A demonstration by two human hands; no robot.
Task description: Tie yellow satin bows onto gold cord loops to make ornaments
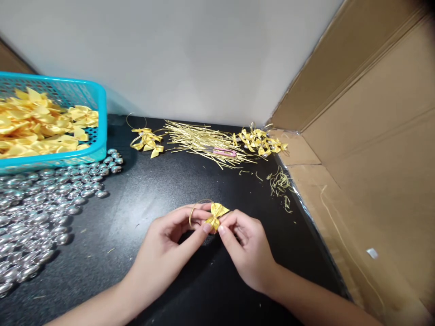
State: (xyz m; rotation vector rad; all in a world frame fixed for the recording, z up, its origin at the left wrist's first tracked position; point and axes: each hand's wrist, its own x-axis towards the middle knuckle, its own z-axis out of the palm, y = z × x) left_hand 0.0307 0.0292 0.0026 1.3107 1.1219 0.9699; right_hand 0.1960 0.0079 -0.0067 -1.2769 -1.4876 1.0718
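A small yellow satin bow is held up over the black table, between my two hands. My left hand pinches the bow's left side between thumb and fingers, and a thin gold cord loop hangs round its fingers. From the other side, my right hand is closed, thumb and forefinger pinched at the bow's lower right edge. Whether a bead sits behind the bow is hidden by the fingers.
A blue basket of yellow bows stands at the left, with many silver beads before it. Along the back lie gold ties, pink-handled snips and two bow piles. Cord scraps lie near the cardboard wall.
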